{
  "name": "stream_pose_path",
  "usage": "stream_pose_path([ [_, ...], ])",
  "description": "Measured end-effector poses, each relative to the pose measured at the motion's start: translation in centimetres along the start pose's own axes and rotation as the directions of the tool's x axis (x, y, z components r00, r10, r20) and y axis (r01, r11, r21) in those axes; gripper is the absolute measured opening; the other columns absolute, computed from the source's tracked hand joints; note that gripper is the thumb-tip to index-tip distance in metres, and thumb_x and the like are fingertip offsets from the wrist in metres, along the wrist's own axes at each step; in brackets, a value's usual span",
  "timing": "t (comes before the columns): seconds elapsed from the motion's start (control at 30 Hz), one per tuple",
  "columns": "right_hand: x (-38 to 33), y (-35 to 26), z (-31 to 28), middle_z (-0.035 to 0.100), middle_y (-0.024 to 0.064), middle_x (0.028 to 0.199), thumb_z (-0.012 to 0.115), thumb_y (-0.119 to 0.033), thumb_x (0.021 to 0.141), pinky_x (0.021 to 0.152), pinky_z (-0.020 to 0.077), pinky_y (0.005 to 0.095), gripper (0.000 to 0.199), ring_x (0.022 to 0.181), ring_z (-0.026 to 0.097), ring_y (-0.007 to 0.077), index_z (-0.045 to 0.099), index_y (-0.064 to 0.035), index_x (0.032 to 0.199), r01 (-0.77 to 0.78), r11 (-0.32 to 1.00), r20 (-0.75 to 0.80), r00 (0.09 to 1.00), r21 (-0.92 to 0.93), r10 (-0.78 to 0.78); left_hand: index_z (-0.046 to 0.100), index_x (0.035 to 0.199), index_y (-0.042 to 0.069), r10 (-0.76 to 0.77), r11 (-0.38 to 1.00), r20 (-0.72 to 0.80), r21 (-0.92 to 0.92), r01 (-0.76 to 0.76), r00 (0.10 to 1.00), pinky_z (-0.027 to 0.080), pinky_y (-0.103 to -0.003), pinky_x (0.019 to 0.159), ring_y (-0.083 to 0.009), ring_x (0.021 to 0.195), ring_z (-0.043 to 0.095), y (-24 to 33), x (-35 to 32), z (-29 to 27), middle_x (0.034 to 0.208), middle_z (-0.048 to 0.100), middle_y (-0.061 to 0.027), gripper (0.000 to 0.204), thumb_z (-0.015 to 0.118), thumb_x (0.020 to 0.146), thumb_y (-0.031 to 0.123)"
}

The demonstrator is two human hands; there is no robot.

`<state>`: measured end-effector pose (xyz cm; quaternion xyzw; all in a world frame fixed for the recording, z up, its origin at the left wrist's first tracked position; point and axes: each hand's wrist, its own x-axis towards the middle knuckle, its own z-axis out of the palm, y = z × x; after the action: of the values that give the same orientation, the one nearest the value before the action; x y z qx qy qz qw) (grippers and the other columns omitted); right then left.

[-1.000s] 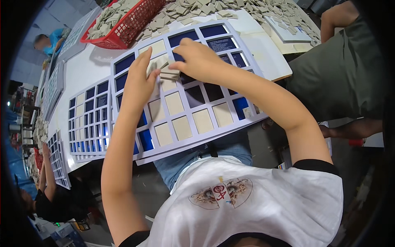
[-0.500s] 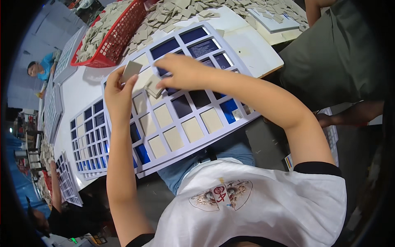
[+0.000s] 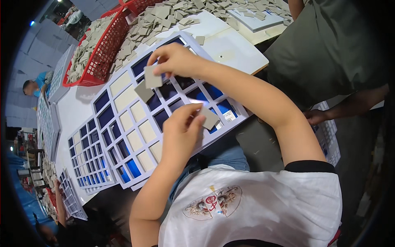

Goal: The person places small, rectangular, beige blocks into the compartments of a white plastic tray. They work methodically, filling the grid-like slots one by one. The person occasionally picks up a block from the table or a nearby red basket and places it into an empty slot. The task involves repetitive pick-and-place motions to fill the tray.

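A white multi-window grid frame (image 3: 115, 98) lies in front of me; cream panels fill several windows and dark blue shows in others. My left hand (image 3: 181, 125) is above its near right part, with thumb and fingers closed on a grey-beige square tile (image 3: 211, 118). Over the far part, my right hand (image 3: 175, 61) pinches another square tile (image 3: 153, 77) by its edge. Just beneath that one, a second grey-beige tile (image 3: 144, 91) sits tilted over the windows; whether my right hand holds it too, I cannot tell. My left forearm hides some near windows.
Red baskets of tiles (image 3: 100, 55) and a large loose tile heap (image 3: 158, 20) occupy the far side. More grid frames (image 3: 88, 150) lie at left on the white table (image 3: 72, 111). Another person's hand (image 3: 316, 117) is at right; other people are at far left.
My left hand has gone right across the grid frame with a tile in its fingers. My right hand now grips a raised tile near the far side. The view has shifted slightly.
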<state>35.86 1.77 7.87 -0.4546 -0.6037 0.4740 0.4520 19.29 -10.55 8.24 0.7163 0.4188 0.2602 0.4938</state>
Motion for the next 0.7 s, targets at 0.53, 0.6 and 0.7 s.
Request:
stream_pose_path([
  [0.53, -19.3, -1.4, -5.5, 0.060, 0.0021, 0.078, 0.063, 0.002, 0.088, 0.056, 0.0468, 0.0222, 0.010, 0.062, 0.058, 0.0071, 0.063, 0.0020, 0.099, -0.261, 0.957, -0.113, 0.955, 0.128, 0.275, 0.057, 0.126, -0.008, 0.365, 0.567, 0.334, 0.661, -0.492, 0.869, 0.045, -0.042, 0.095, -0.0355, 0.111, 0.052, 0.6, -3.4, 1.3, 0.126, 0.055, -0.0174, 0.065, 0.080, 0.071, 0.018],
  [0.6, -19.4, -0.8, -4.7, 0.060, 0.0022, 0.079, 0.064, 0.004, 0.087, 0.061, 0.0473, 0.0227, 0.008, 0.066, 0.056, 0.0067, 0.064, 0.0023, 0.095, -0.261, 0.964, -0.134, 0.955, 0.043, 0.265, 0.057, 0.127, -0.007, 0.405, 0.538, 0.294, 0.689, -0.486, 0.866, 0.043, -0.044, 0.095, -0.0335, 0.113, 0.050, -0.7, -3.9, 2.1, 0.134, 0.053, -0.0159, 0.067, 0.080, 0.069, 0.018],
  [0.7, -19.2, -1.3, -4.1, 0.058, 0.0052, 0.088, 0.066, 0.003, 0.084, 0.066, 0.0474, 0.0265, 0.008, 0.074, 0.057, 0.0113, 0.065, 0.0024, 0.092, -0.104, 0.972, -0.147, 0.986, -0.212, 0.074, 0.056, 0.129, -0.005, 0.415, 0.521, 0.251, 0.722, -0.454, 0.875, 0.038, -0.047, 0.096, -0.0320, 0.115, 0.047, -0.7, -4.5, 2.2, 0.144, 0.045, -0.0165, 0.066, 0.079, 0.072, 0.019],
])
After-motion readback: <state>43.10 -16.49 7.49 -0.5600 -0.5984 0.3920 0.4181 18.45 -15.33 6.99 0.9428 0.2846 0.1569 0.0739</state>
